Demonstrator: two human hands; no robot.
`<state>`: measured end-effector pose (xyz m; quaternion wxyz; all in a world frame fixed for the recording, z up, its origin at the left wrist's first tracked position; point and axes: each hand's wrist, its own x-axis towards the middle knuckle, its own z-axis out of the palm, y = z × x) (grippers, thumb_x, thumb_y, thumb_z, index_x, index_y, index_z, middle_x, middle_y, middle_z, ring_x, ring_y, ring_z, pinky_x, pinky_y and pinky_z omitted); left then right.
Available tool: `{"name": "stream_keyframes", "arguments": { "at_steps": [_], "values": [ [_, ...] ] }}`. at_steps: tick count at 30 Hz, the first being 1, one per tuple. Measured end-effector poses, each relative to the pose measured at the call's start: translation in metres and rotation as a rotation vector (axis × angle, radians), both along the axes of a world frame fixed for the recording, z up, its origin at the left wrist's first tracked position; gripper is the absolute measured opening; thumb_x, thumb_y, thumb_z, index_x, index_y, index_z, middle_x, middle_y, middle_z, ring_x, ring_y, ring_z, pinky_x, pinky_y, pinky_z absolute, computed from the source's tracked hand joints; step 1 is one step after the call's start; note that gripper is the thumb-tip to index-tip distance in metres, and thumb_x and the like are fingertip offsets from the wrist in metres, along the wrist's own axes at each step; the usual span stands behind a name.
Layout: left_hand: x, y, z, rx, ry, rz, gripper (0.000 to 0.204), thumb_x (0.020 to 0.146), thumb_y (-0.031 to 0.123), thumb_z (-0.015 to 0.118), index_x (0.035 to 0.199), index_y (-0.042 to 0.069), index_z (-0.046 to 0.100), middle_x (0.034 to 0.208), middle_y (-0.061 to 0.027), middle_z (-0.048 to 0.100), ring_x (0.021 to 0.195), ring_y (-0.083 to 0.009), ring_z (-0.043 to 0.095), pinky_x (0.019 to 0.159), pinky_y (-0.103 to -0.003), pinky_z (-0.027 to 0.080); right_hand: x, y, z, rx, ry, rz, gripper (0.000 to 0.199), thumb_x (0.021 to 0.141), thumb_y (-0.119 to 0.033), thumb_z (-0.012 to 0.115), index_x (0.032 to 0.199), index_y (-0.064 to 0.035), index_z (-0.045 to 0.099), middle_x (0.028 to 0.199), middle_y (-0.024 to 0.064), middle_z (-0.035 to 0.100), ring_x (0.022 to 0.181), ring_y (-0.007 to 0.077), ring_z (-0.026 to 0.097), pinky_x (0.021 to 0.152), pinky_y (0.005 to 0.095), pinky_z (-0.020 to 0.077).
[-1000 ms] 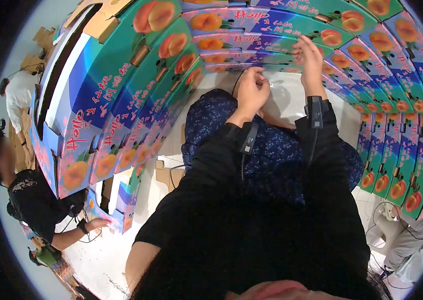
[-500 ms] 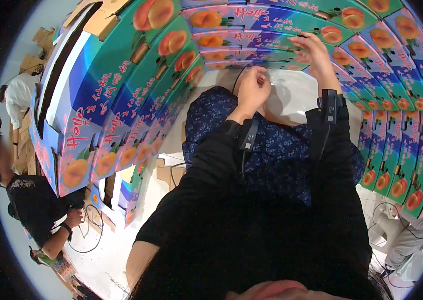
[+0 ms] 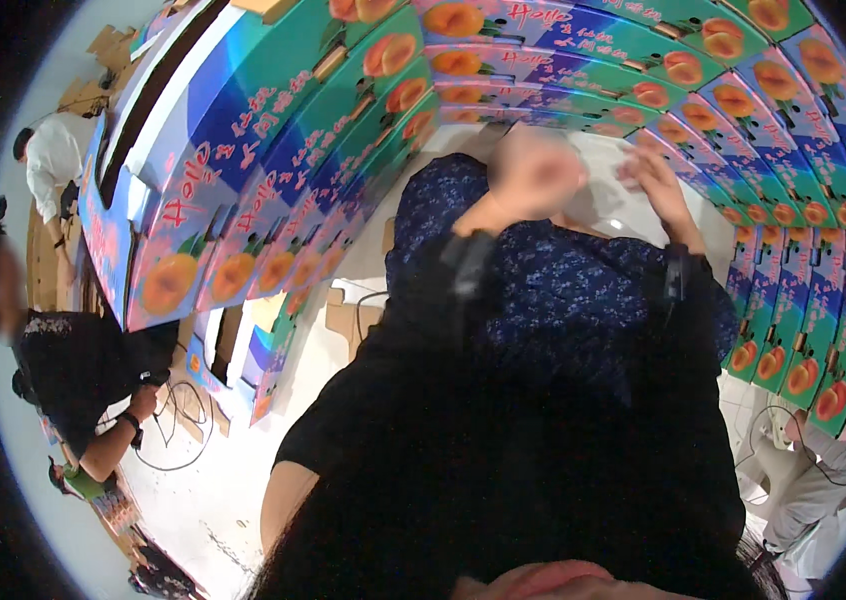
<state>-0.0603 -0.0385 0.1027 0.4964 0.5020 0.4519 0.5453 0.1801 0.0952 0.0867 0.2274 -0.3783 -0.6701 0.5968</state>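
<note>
Both arms in black sleeves, raised forward from lower edge, bent at elbows. Left hand [image 3: 533, 172] up in front of torso, motion-blurred, fingers seem curled toward a fist; grip state unclear. Right hand [image 3: 655, 175] just beside it, slightly right, fingers loosely bent, pointing up-left. Dark band on each wrist. Hands near, not touching.

A person's left hand [image 3: 533, 170], blurred, and right hand [image 3: 655, 178] are raised before curving stacks of colourful peach-printed cartons [image 3: 633, 50], over a blue patterned cloth [image 3: 563, 290]; another person [image 3: 73, 370] crouches on the floor at left.
</note>
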Motion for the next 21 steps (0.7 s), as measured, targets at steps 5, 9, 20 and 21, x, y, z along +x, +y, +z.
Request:
{"name": "stream_keyframes", "arguments": {
  "at_steps": [5, 9, 20, 21],
  "values": [
    [-0.088, -0.133, 0.037, -0.358, -0.125, -0.846, 0.022, 0.088, 0.027, 0.062, 0.087, 0.007, 0.055, 0.07, 0.0021, 0.047, 0.065, -0.0067, 0.047, 0.056, -0.024, 0.036, 0.097, -0.003, -0.055, -0.139, -0.325, -0.231, 0.032, 0.088, -0.028, 0.059, 0.11, -0.0042, 0.059, 0.093, 0.0077, 0.066, 0.085, 0.0156, 0.061, 0.075, 0.0291, 0.0466],
    [-0.136, -0.271, -0.015, -0.859, -0.069, 0.243, 0.025, 0.085, 0.029, 0.064, 0.082, 0.005, 0.056, 0.075, -0.001, 0.054, 0.071, -0.0085, 0.051, 0.061, -0.023, 0.039, 0.086, 0.006, -0.08, 0.139, -0.528, -0.09, 0.031, 0.086, -0.026, 0.06, 0.104, -0.0004, 0.061, 0.085, 0.0078, 0.065, 0.073, 0.0143, 0.059, 0.065, 0.0269, 0.0472],
    [-0.27, -0.421, -0.081, -0.856, 1.399, 0.907, 0.114, 0.053, 0.061, 0.079, 0.141, 0.008, 0.029, 0.138, -0.0225, 0.037, 0.129, -0.0408, 0.032, 0.106, -0.049, 0.025, 0.071, -0.006, -0.069, 0.219, -0.838, 0.134, 0.036, 0.081, -0.03, 0.06, 0.096, 0.0016, 0.066, 0.088, 0.0156, 0.067, 0.081, 0.0254, 0.063, 0.074, 0.0338, 0.0478],
    [-0.271, -0.415, -0.085, -0.848, 1.398, 0.896, 0.114, 0.053, 0.061, 0.079, 0.141, 0.008, 0.029, 0.138, -0.0225, 0.037, 0.129, -0.0408, 0.032, 0.106, -0.049, 0.025, 0.075, -0.01, -0.065, 0.186, -0.838, 0.097, 0.036, 0.081, -0.03, 0.06, 0.096, 0.0016, 0.066, 0.089, 0.0166, 0.067, 0.083, 0.0253, 0.063, 0.076, 0.0333, 0.0475]
  ]
}}
